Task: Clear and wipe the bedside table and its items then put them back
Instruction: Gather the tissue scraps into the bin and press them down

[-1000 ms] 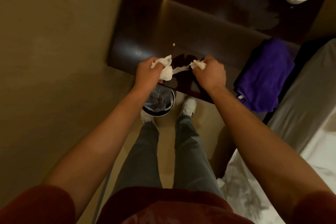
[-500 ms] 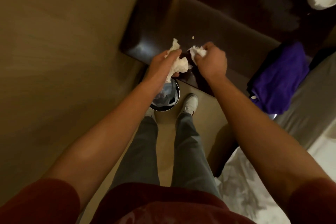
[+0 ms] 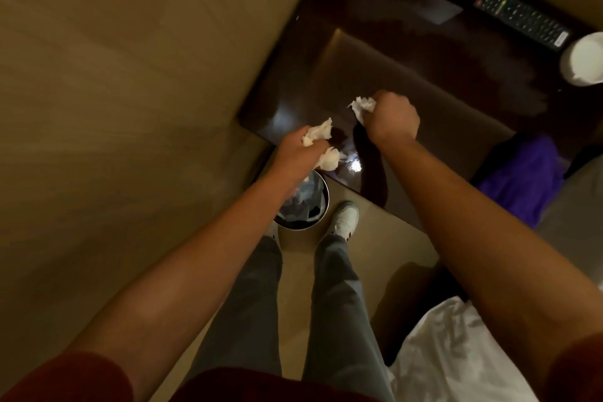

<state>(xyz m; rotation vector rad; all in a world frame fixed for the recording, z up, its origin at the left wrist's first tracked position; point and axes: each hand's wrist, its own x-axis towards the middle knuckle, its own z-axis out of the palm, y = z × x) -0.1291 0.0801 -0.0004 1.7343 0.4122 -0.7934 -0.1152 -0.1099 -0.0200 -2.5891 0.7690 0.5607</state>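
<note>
**Here, two tissue wads over the near corner, bin straight below the left one**

Largest first: the dark tabletop point(image 3: 408, 81) fills the upper right of the view, its near corner pointing toward the person's feet, and a dull smeared patch runs across its far half. Beside it on the right lies a purple cloth point(image 3: 522, 183), at the edge of the bed point(image 3: 456, 352). On the floor, tucked against the table's near edge and partly under the left forearm, stands the round waste bin point(image 3: 310, 206), already holding crumpled stuff.

At the far side of the tabletop a remote control point(image 3: 522, 18) lies slantwise, with a white ashtray point(image 3: 582, 59) just beside its right end; both are well apart from the hands.

The left hand point(image 3: 300, 150) grips a wad of tissue point(image 3: 318, 135) over the table's near edge, almost directly above the bin. The right hand point(image 3: 391, 117), fist curled, holds a smaller tissue scrap point(image 3: 362, 106) farther in over the tabletop.

So the bin lies down and toward the body from both hands, and the left is plainly nearer; I judge a short drop would serve it, while the right would need to come back across the corner.
</note>
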